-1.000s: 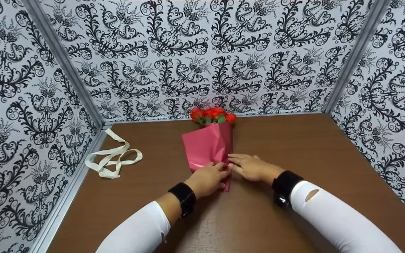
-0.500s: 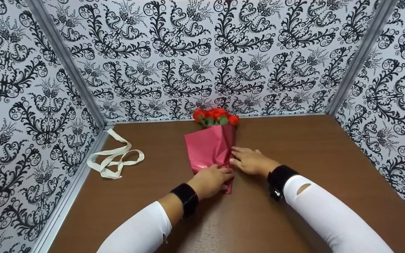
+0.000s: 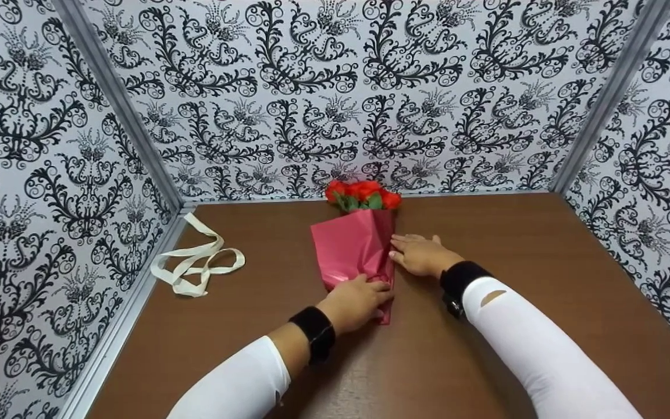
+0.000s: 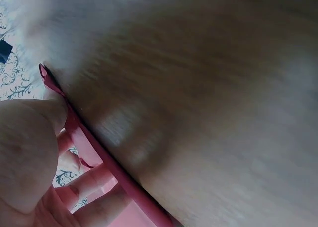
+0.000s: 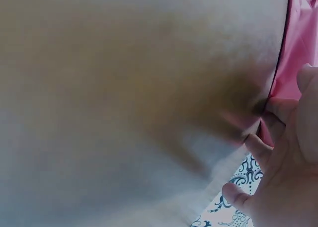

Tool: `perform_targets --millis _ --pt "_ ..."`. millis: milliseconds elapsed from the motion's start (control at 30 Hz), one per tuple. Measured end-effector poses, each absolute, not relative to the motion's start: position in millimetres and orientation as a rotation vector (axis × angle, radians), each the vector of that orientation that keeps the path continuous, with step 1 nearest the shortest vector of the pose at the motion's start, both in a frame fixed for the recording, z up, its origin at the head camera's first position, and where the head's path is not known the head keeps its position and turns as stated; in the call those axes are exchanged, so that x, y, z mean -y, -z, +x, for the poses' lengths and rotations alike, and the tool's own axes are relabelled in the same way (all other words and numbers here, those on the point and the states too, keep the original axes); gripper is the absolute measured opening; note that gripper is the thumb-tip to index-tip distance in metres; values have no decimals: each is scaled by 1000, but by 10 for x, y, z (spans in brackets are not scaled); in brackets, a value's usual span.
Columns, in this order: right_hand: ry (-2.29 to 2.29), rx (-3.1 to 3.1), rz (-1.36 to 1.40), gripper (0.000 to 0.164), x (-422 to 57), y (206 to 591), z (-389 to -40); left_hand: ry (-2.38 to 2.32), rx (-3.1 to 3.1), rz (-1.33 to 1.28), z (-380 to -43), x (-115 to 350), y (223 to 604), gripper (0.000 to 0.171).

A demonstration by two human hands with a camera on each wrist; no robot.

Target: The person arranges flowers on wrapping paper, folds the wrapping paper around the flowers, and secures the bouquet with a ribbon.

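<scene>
A bouquet of red flowers [image 3: 364,192] with green leaves lies on the brown table, wrapped in pink-red paper [image 3: 344,241]. The paper narrows toward the near end. My left hand [image 3: 355,302] grips that narrow lower part from above, its fingers bent over the paper; the left wrist view shows the fingers [image 4: 94,182] arched across the pink sheet and the thumb by its edge. Along the bouquet's right side, my right hand [image 3: 419,256] lies with extended, spread fingers, their tips touching the paper edge [image 5: 283,73]. The stems are hidden inside the wrap.
A loose cream ribbon [image 3: 195,262] lies in loops at the table's left side. Patterned black-and-white panels [image 3: 335,105] stand behind and on both sides, joined by grey metal posts [image 3: 120,105]. The brown tabletop [image 3: 486,227] extends to the right of the bouquet.
My right hand has slid farther up the bouquet's right edge, away from me. The left hand stays on the narrow end. The whole scene shifts slightly right in the head view.
</scene>
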State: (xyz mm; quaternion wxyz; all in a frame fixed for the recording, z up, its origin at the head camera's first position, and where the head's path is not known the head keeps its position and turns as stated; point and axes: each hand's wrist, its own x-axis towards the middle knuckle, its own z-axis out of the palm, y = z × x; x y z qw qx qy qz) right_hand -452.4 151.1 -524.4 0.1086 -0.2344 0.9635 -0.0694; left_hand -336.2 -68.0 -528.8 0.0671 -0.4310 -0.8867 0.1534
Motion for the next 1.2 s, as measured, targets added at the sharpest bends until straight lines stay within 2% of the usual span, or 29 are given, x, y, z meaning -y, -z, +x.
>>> perform_targets --millis 367,633,700,1000,1200 --pt "120 -2849 -589 62 -1423 5255 -4890 -581 2633 -1272 -3377 652 5333 51" --pt "102 -2889 -623 63 -1410 5349 -5150 -566 2662 -1261 -3376 663 5330 51" --pt "108 -2892 -631 63 -1384 5316 -5116 -571 2664 -1254 -3390 673 5325 50" --pt "89 -2888 -717 59 -1421 5212 -4537 -447 2776 -1159 -3376 649 5360 50" --pt "50 -2849 -820 58 -1475 5277 -4103 -383 2841 -1045 -3369 678 5380 68"
